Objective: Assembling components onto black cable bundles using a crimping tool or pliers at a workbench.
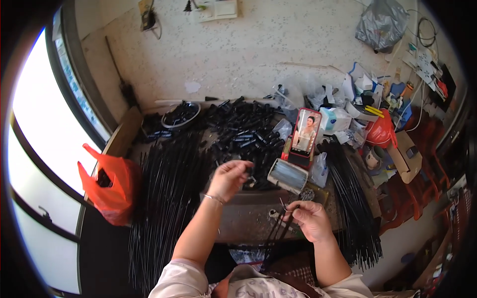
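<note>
Cluttered workbench (pixel 248 218) against a speckled wall, heaped with black rods (pixel 166 184) and a pile of black caps (pixel 243 131). Left hand (pixel 229 178) reaches over the pile's near edge, fingertips pinched on a small black cap (pixel 248 170). Right hand (pixel 310 218), nearer the body, is closed around a thin bunch of rods (pixel 278 231) hanging off the bench edge, beside a propped phone (pixel 305 134).

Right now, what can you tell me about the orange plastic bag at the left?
The orange plastic bag is thin, glossy and crinkled. It hangs at the left end of the workbench, beside the window. Its mouth gapes open at the top, with one handle sticking up, and dark pieces show inside. Neither hand touches it; a spread of long black rods lies just to its right.
</note>
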